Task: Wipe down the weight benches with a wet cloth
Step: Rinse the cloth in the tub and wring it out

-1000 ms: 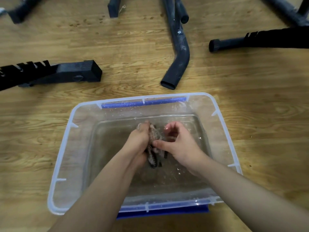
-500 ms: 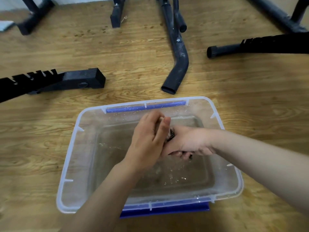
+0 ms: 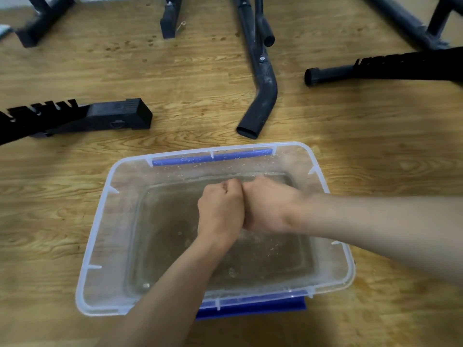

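Cloth is hidden right now: both hands are balled up tight round it and none of it peeks out. The left hand and the right hand are fists, pressed side by side with the knuckles touching, held over the middle of a see-through plastic tub.

Closest to the person, the left arm reaches in over the near edge of the tub, and the right arm comes in over the right edge. A blue clip sits on that near edge. The tub rests on a wooden floor and holds shallow, slightly cloudy water. Little drops dot the inside walls. Another blue clip runs along the far edge.

Past the tub lie black pieces of the weight benches. On the left, a notched black bar with a square end lies flat on the floor. In the middle, a bent black tube points its open end at the tub, just beside the far edge. On the right, a round-capped leg sticks out, well apart from the tub. More dark frame legs stand farthest back.
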